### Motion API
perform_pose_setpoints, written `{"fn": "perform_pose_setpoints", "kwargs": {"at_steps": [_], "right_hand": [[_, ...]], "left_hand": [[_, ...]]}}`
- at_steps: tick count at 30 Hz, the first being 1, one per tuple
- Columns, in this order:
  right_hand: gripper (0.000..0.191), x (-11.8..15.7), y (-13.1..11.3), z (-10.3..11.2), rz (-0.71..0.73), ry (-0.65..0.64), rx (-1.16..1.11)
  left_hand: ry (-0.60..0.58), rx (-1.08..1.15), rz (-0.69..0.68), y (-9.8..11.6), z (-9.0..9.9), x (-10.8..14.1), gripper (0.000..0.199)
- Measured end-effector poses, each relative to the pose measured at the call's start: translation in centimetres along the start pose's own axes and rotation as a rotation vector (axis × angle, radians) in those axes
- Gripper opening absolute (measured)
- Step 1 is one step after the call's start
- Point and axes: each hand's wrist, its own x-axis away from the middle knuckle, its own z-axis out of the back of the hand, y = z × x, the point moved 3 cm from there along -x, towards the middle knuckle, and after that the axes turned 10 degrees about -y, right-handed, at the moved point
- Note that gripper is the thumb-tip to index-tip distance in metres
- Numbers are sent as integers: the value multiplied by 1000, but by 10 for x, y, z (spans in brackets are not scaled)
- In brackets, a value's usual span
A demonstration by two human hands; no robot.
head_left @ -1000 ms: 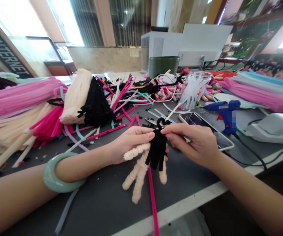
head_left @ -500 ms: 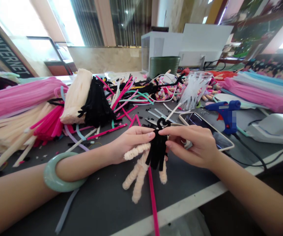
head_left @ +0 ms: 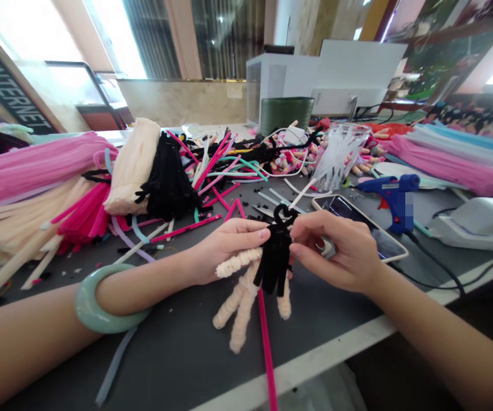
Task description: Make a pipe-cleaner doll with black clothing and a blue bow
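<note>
A small pipe-cleaner doll [head_left: 242,308] hangs between my hands, with cream limbs and a black fuzzy piece [head_left: 272,260] over its upper part. Black loops [head_left: 284,213] stick up at its top. My left hand [head_left: 225,245] is closed round the doll's left side, thumb on the black piece. At the other edge of the black piece is my right hand [head_left: 336,248], thumb and index finger bent close together; whatever lies between their tips is too small to make out. A magenta stem [head_left: 266,348] runs down below the doll.
A phone [head_left: 358,225] and a blue glue gun [head_left: 394,197] lie to the right. Cream [head_left: 133,165] and black [head_left: 172,177] bundles stand at the left behind my arm. A cup of glue sticks [head_left: 340,154] is farther back. Scissors [head_left: 263,211] lie behind the doll.
My right index finger has drawn back from the top of the black piece and bent toward the thumb. The left hand and doll have barely moved.
</note>
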Motion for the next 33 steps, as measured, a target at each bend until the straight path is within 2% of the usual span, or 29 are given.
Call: {"fn": "perform_pose_setpoints", "kwargs": {"at_steps": [6, 13, 20, 24, 30, 33], "right_hand": [[23, -3, -2, 1, 33, -24, 3], [16, -2, -1, 0, 33, -44, 26], [11, -1, 1, 0, 8, -41, 39], [13, -1, -1, 1, -11, 33, 18], [12, -1, -2, 4, -135, 194, 77], [9, -1, -2, 5, -150, 232, 57]], "left_hand": [[15, -18, 2, 0, 2, 1, 26], [55, -52, 26, 1, 0, 1, 24], [14, -35, 25, 1, -2, 0, 19], [-10, -21, 22, 0, -1, 1, 19], [-5, -30, 25, 1, -1, 1, 23], [-1, -34, 27, 0, -1, 1, 24]]}}
